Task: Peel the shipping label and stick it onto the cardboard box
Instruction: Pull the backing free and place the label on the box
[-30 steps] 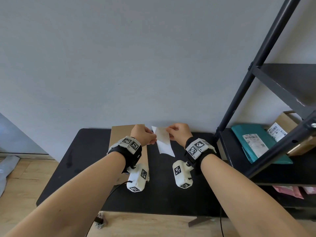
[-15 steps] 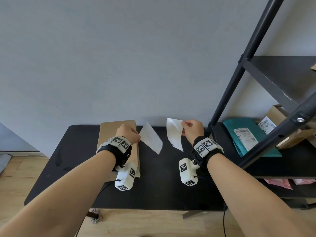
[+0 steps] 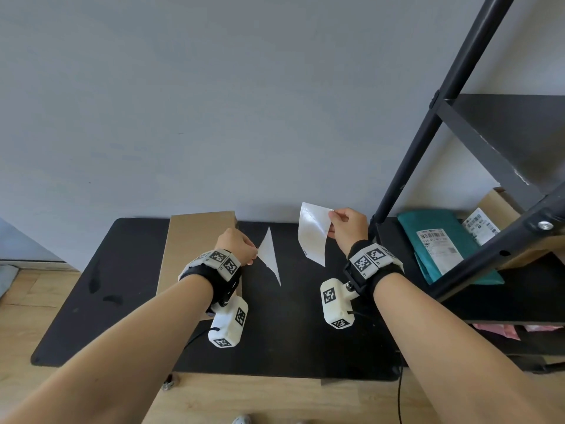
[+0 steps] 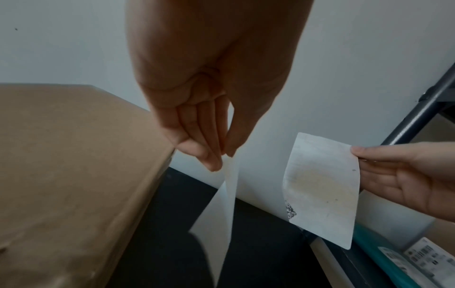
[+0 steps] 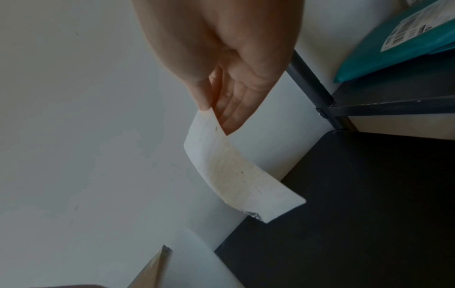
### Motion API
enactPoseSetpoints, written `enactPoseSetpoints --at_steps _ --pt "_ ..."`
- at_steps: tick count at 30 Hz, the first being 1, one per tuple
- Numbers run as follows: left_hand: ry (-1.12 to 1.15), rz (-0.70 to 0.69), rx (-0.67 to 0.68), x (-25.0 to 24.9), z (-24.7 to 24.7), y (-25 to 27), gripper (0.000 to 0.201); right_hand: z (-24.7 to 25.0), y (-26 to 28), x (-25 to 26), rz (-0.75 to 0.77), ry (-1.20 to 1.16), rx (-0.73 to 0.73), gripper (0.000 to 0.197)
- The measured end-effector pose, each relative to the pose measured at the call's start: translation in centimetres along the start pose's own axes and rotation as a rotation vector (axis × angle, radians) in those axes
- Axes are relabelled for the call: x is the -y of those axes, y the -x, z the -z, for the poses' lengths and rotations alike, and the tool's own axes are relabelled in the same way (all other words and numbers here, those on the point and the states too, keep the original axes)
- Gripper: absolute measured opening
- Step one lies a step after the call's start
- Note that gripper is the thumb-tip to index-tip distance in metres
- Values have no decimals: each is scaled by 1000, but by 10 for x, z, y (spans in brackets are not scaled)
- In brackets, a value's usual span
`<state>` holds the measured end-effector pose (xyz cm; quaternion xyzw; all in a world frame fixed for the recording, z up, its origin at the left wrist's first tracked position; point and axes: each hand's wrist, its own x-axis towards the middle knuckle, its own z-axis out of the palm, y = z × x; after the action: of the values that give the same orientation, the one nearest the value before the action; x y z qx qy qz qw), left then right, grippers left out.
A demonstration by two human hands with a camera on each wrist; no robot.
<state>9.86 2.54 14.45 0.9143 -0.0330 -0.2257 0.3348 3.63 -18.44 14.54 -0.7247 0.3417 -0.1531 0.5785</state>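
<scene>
Two sheets hang long-axis down: right hand (image 3: pixel 348 229) pinches label (image 3: pixel 313 234), left hand (image 3: pixel 237 246) backing (image 3: pixel 269 255).

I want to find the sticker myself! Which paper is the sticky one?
Start at the black table and its cardboard box. Two white sheets hang right of the box. The shipping label is the wider, curled one pinched by the right hand, with print peeking at its folded bottom corner.

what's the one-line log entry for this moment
stage: label peeled | left hand: pinches backing sheet | right hand: pinches label | box: on table, no label yet
</scene>
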Motion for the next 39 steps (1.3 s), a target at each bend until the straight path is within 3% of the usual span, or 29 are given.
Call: enactPoseSetpoints --at_steps 5,9,13,21,25,28,36,39 --pt "-2 -56 5 -4 -16 -6 16 -2 -3 -4 -27 -24 16 19" --pt "8 -185 -22 -14 -22 -1 16 -10 -1 1 -31 -79 49 18" --pt "-50 -284 -78 -30 -18 8 27 -21 6 12 -2 -82 74 20" --pt "-396 -357 -156 -48 3 29 52 -50 21 35 9 -80 154 6" --pt "-482 -363 -176 -46 13 34 38 -61 32 47 -8 -130 217 12" --pt "-415 -332 -203 -43 20 34 23 -65 35 54 -7 -170 253 15" --pt "-200 -260 -245 -30 42 34 21 -66 37 63 24 -215 352 28" --pt "-15 -249 -250 -23 51 31 21 -64 32 61 56 -180 302 33"
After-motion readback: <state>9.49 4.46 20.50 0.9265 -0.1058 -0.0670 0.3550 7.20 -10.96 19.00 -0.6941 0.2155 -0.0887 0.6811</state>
